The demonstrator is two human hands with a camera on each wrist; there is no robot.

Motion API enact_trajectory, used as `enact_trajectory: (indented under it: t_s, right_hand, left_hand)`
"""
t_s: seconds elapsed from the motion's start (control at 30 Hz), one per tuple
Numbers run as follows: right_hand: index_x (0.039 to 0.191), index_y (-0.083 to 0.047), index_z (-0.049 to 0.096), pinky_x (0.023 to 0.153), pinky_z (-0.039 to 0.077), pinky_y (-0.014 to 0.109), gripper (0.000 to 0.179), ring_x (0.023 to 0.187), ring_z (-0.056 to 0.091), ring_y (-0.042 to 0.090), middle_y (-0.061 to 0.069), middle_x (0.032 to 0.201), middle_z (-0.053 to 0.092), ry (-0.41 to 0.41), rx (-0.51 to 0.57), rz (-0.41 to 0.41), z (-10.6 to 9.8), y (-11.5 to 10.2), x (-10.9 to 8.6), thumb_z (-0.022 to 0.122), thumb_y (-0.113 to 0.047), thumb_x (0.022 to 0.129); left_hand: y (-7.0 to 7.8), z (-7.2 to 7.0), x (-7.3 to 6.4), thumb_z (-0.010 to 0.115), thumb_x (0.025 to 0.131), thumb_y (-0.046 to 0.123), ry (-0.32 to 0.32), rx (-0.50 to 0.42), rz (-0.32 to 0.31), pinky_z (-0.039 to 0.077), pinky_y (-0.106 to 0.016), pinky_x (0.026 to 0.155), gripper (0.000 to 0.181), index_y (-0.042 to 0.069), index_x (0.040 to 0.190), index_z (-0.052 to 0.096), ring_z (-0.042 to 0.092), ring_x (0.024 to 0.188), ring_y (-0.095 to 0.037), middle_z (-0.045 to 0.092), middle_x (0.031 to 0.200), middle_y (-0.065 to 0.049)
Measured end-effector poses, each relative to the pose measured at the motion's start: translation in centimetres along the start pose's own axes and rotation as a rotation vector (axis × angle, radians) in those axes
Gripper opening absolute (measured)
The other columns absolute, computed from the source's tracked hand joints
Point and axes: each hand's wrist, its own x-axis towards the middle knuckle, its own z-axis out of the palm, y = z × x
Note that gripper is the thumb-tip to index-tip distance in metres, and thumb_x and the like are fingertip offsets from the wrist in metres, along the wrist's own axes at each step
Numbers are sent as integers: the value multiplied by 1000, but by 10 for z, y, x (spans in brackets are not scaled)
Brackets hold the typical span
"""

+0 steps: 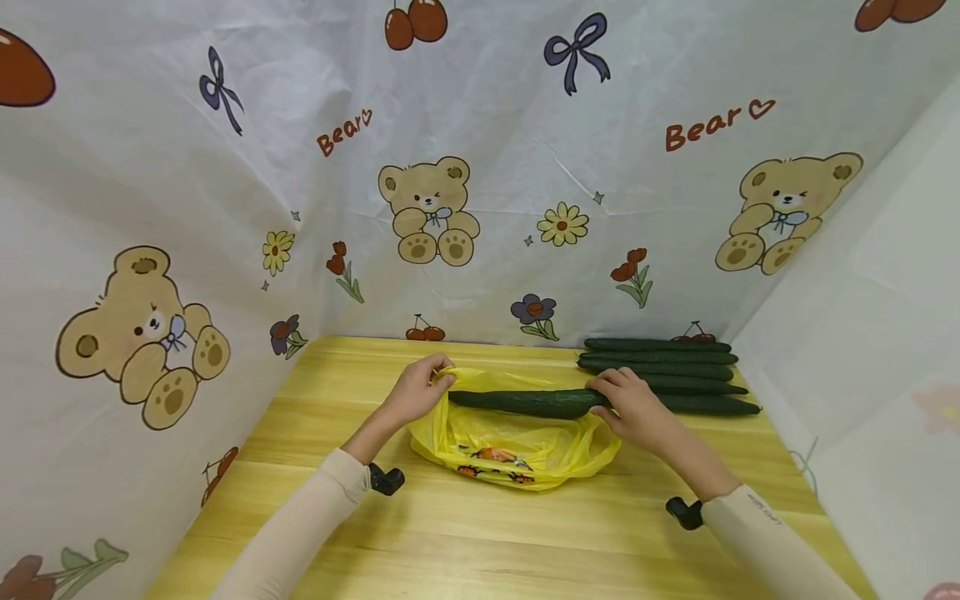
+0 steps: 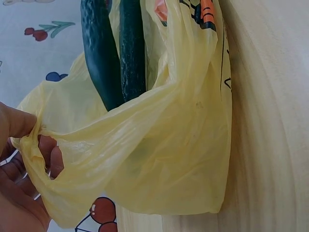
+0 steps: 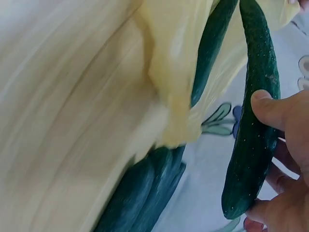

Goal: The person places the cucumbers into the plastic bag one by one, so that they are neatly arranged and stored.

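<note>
Left hand [image 1: 416, 390] pinches the yellow bag [image 1: 577, 467] by its edge; right hand [image 1: 628, 407] holds a cucumber [image 1: 525, 402] across the open mouth (a second cucumber [image 3: 208, 63] shows inside). I judge the thin plastic could tear should the held tip press into it.

I count two grips, my left grip [image 1: 417, 392] and my right grip [image 1: 630, 407]; one held cucumber [image 3: 255, 121], one bagged cucumber [image 3: 211, 53] that shows, and at least four grouped cucumbers [image 1: 652, 357], their exact number hard for me to tell; one yellow plastic bag [image 1: 517, 432]; one desk [image 1: 465, 542]; two black wrist devices [image 1: 386, 480]; three printed teddy bears [image 1: 429, 204]; two purple bows [image 1: 573, 47]; two yellow daisies [image 1: 562, 225]
</note>
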Motion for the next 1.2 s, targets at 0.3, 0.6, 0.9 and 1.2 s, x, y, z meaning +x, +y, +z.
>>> enact_trajectory:
  t_s: [0.3, 0.6, 0.9, 1.2]
  right_hand:
    - [131, 0, 70, 93, 56, 54, 38, 111, 60, 34, 16, 124, 70, -39, 19, -30, 11, -19, 33, 79, -19, 99]
    - [132, 1, 69, 97, 55, 50, 38, 111, 60, 32, 16, 124, 69, -101, 66, -41, 24, -40, 57, 76, -21, 102]
    - [133, -2, 70, 97, 54, 49, 36, 109, 61, 30, 14, 125, 70, -170, 88, -7, 31, -50, 64, 74, -24, 103]
    - [128, -8, 72, 97, 57, 49, 36, 112, 64, 30, 11, 124, 72, -240, 73, 17, 36, -47, 64, 81, -26, 98]
  left_hand:
    - [3, -6, 1, 61, 112, 24, 3, 9, 9, 42, -35, 73, 9, 17, 109, 65, 48, 74, -17, 66, 100, -4]
    - [7, -9, 2, 63, 111, 21, 2, -10, 17, 43, -36, 74, 11, 11, 110, 67, 50, 78, -19, 67, 102, -4]
    - [4, -3, 4, 62, 111, 20, -5, -12, 20, 43, -36, 72, 9, 12, 111, 67, 50, 76, -19, 66, 101, -3]
    - [11, -4, 6, 63, 111, 20, -6, -19, 33, 43, -35, 73, 10, 11, 112, 68, 50, 78, -19, 66, 101, -4]
